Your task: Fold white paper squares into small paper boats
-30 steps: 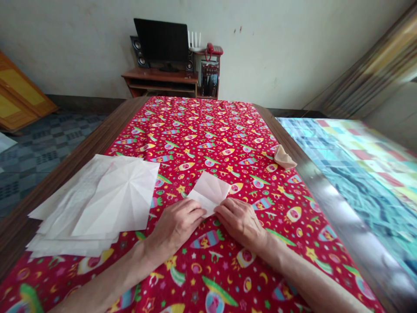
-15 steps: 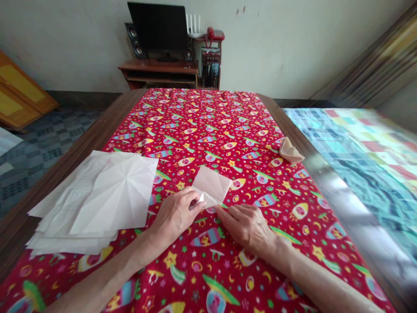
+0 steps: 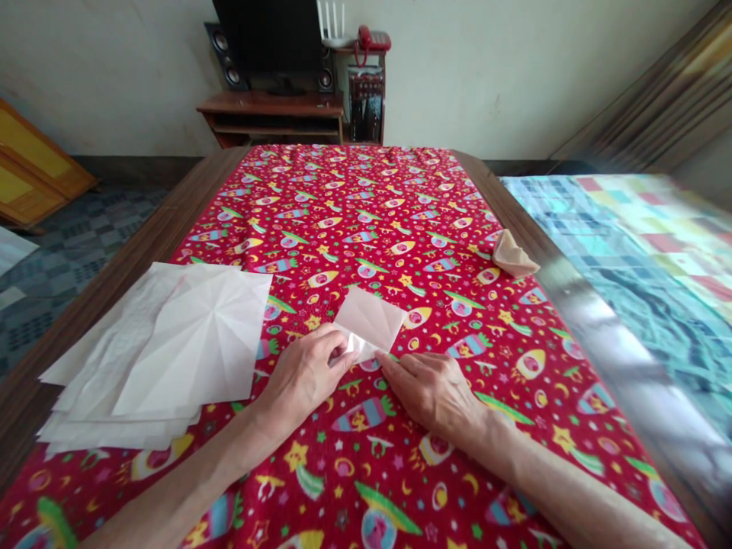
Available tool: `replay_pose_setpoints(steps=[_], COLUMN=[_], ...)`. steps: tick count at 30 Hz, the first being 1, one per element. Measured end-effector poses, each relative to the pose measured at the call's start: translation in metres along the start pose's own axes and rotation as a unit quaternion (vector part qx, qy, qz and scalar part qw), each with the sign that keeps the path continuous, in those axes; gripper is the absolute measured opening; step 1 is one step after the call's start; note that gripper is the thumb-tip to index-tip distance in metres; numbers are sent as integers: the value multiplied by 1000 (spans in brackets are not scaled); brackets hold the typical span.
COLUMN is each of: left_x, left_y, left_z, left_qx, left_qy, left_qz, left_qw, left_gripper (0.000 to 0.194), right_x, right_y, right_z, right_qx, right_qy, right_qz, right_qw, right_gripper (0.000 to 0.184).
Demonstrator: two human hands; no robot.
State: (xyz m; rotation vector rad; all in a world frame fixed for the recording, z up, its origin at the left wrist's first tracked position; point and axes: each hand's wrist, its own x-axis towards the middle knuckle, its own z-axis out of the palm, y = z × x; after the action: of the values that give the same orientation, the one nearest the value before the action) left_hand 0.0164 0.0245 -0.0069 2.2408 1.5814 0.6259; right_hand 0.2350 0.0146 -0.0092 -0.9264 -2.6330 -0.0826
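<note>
Small paper (image 3: 370,316) is pinched at folded near edge by left hand (image 3: 304,367), touched by right hand (image 3: 431,389), fingers together, grip unclear.

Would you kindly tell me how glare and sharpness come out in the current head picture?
In the head view, the table has whitish glare along its right-hand edge; in the head view, the patterned cloth at far right looks smeared; in the head view, the folded paper is fairly clear, its far edges distinct.

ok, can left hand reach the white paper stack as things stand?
Likely yes: only red tablecloth lies between left hand and white paper stack. That hand pinches the folded paper, so would probably let go first.
</note>
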Motion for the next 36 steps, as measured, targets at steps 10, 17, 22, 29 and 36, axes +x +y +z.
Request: replay_pose_setpoints(steps=[10, 17, 22, 29, 36], left_x=[1, -3, -8, -18, -34], left_y=[-2, -1, 4, 12, 19], left_z=[3, 6, 1, -4, -7], left_qx=[4, 30, 71, 191, 209], left_qy=[29, 57, 27, -15, -29], left_qz=[2, 16, 142, 248, 219], left_qw=[1000, 998, 987, 949, 953], left_gripper=[22, 30, 24, 37, 48], right_x=[-1, 0, -1, 1, 3], right_y=[0, -1, -1, -2, -2], right_z=[3, 4, 3, 1, -1], right_qx=[3, 12, 21, 27, 27], right_qy=[2, 5, 2, -16, -13], right_qz=[24, 44, 48, 55, 46], right_qw=[1000, 999, 999, 998, 998], right_gripper=[25, 24, 24, 24, 24])
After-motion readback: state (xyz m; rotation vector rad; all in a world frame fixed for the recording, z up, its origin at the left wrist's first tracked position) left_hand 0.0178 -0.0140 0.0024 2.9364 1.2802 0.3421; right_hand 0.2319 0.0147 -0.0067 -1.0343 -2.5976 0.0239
